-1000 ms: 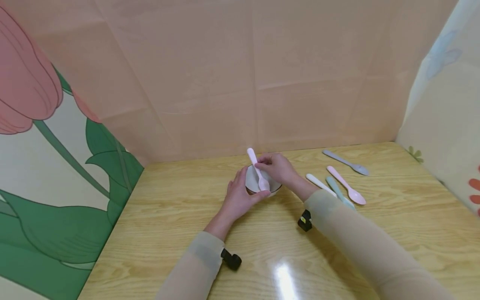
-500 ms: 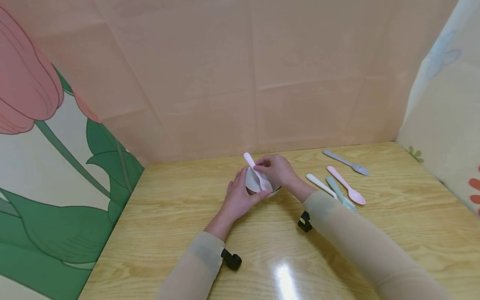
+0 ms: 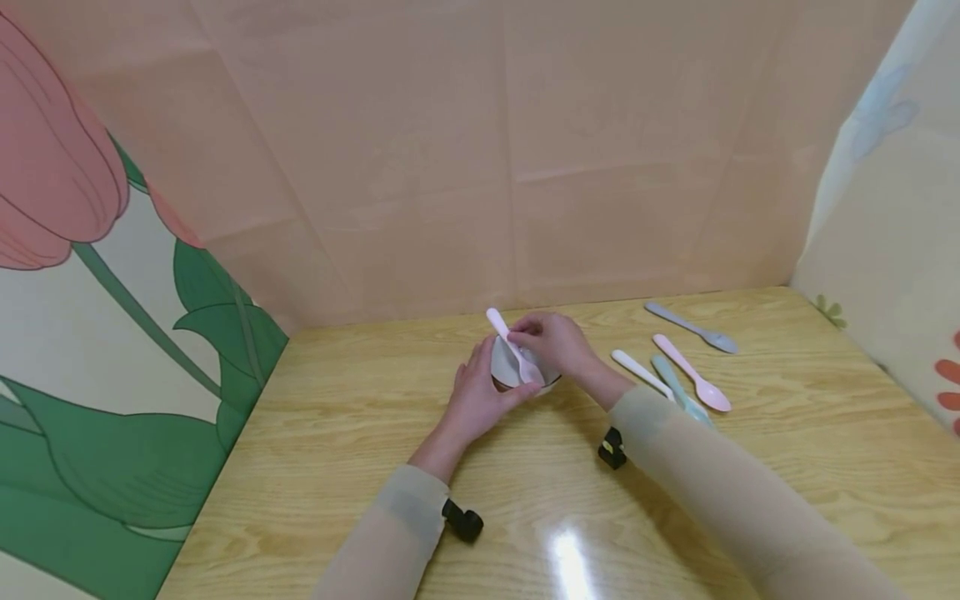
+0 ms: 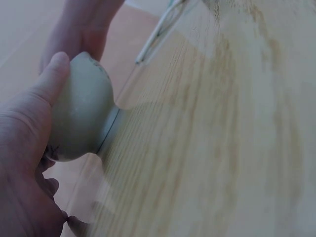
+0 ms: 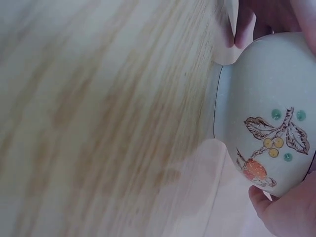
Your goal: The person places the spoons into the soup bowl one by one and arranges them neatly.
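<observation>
A small round white bowl (image 3: 504, 367) stands on the wooden table, its painted fruit-and-leaf side (image 5: 276, 113) facing the right wrist camera. My left hand (image 3: 480, 390) grips it from the left, the thumb at its near rim and the fingers round the far side. A pale pink spoon (image 3: 518, 354) leans in the bowl, scoop down inside, its handle sticking out past the far left rim. My right hand (image 3: 557, 342) pinches the handle between thumb and fingers, above the bowl. In the left wrist view the bowl's pale outer wall (image 4: 81, 116) shows beside the left thumb.
To the right lie a white spoon (image 3: 637, 369) and a green spoon (image 3: 672, 379), partly behind the right sleeve. Beyond them are a pink spoon (image 3: 690, 371) and a grey spoon (image 3: 692, 325). A peach-coloured sheet (image 3: 405, 167) hangs behind the table.
The spoon's handle has tipped to the left and a little lower, moving with the right hand's fingertips. The left hand and the bowl have stayed in place.
</observation>
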Demonstrator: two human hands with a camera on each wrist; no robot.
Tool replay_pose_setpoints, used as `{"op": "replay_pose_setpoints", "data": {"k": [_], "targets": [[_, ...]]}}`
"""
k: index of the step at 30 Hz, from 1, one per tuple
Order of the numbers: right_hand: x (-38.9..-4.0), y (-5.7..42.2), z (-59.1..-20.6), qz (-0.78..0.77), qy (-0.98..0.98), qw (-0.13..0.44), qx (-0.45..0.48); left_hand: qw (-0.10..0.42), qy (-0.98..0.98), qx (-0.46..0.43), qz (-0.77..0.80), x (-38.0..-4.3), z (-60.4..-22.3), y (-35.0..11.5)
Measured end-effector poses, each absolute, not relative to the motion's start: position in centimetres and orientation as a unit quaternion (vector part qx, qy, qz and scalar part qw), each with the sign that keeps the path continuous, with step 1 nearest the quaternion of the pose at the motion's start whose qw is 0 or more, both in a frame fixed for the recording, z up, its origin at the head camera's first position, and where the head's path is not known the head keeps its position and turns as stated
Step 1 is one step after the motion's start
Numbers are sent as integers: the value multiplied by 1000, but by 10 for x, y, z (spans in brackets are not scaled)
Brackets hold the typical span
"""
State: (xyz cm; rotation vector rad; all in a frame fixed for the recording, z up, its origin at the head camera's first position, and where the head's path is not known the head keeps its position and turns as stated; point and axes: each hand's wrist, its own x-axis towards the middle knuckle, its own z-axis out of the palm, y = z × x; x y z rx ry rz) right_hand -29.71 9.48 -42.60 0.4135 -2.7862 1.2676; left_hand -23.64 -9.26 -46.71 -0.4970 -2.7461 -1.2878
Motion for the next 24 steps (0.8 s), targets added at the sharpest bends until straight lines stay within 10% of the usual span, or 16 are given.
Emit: {"op": "replay_pose_setpoints", "data": {"k": [24], "targets": [[-266,146,-405,417,-898,67,125,44,-897,-157,-410,-239,-469,-93]]}}
